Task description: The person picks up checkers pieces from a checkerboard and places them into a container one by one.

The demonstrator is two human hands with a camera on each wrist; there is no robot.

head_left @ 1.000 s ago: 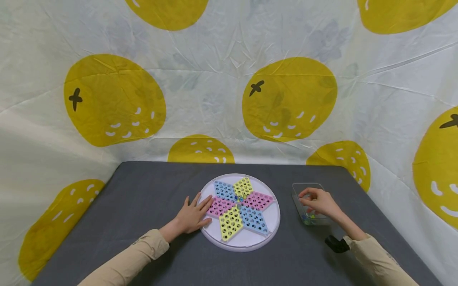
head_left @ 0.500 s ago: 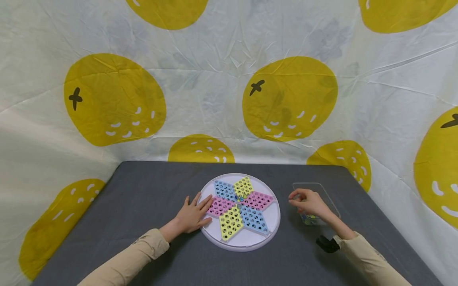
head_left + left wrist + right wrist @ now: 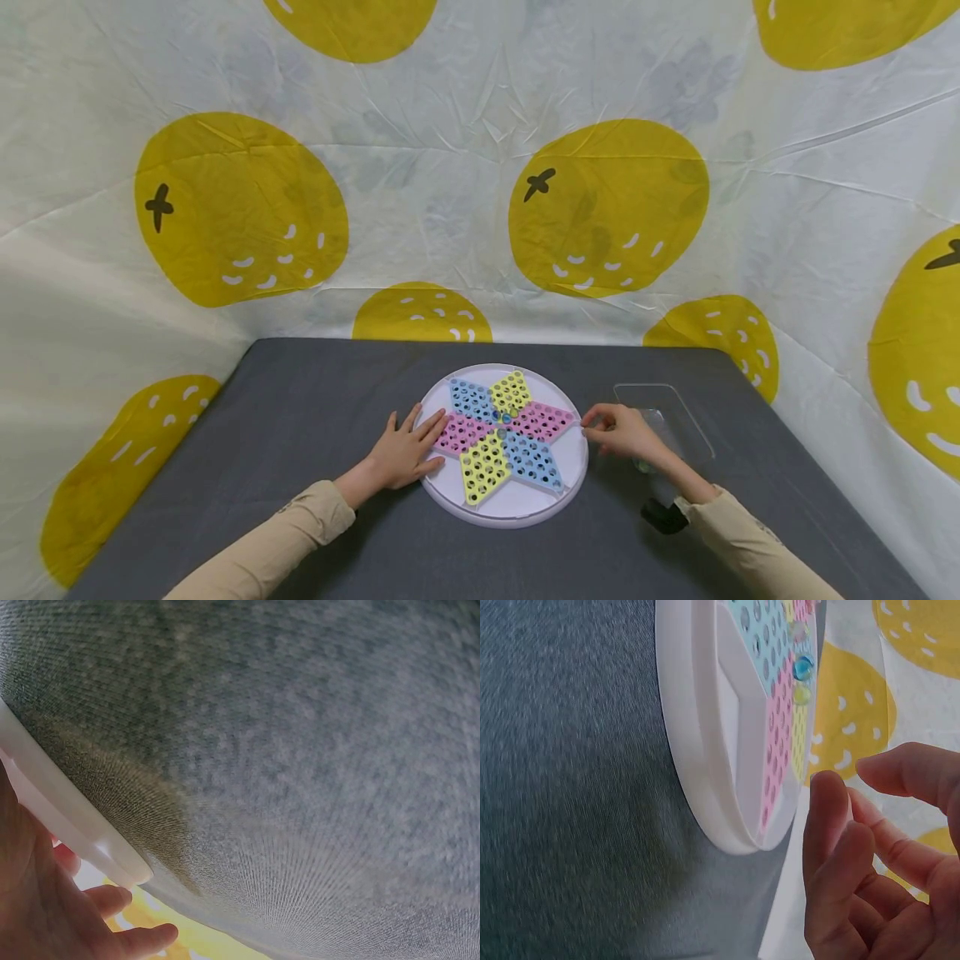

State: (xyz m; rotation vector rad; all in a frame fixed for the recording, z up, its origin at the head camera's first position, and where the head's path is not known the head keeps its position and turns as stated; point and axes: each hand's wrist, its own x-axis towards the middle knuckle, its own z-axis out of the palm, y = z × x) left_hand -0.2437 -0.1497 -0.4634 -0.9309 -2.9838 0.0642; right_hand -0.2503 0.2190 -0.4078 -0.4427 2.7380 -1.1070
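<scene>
A round white Chinese checkers board (image 3: 450,492) lies on the dark table, its star in pink, blue and yellow. Several glass marbles (image 3: 502,417) sit near the star's centre; the right wrist view shows a blue marble (image 3: 803,669) and a yellow-green marble (image 3: 801,694). My left hand (image 3: 401,454) rests with spread fingers on the board's left rim. Beside the right rim is my right hand (image 3: 622,432), its thumb and index finger brought close together and the other fingers curled. I cannot tell whether a marble is between those fingertips.
A clear plastic box (image 3: 678,400) stands to the right of the board, partly hidden by the right hand and forearm. A fruit-patterned cloth (image 3: 435,208) hangs behind the dark grey tabletop (image 3: 337,400).
My right hand has moved left, from over the clear box to the board's right rim, thumb and index finger kept close together. My left hand and the board have stayed put.
</scene>
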